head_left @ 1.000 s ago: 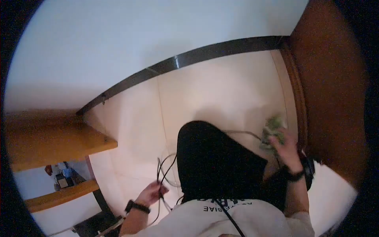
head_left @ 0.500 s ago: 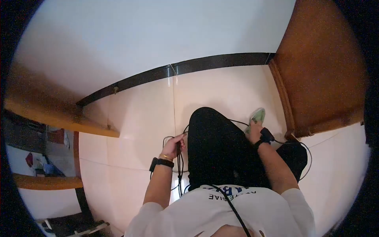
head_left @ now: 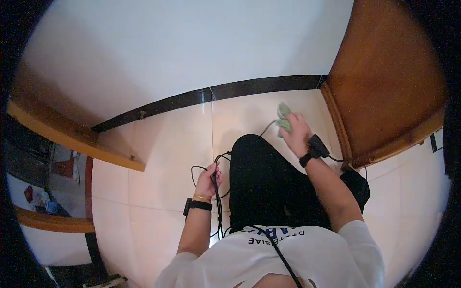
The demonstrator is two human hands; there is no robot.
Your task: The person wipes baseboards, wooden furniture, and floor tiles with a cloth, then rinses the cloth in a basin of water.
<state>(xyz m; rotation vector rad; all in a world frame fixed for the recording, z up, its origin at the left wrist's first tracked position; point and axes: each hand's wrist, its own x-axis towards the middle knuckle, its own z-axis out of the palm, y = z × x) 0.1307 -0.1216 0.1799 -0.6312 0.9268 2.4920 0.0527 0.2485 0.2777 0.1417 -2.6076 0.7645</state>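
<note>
Head view: left hand (head_left: 207, 181) pinches the cable (head_left: 219, 204) at seven o'clock, likely light, springy, best gripped mid-bundle; right hand (head_left: 297, 134) clutches a soft-looking cloth (head_left: 284, 110) at two.

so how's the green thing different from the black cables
The green thing is pale and compact, while the black cables are dark, long and thin. The green thing is in the right hand, beyond the bent knee; the black cables run as a loose bundle through the left hand, beside the leg. Both are held.
</note>
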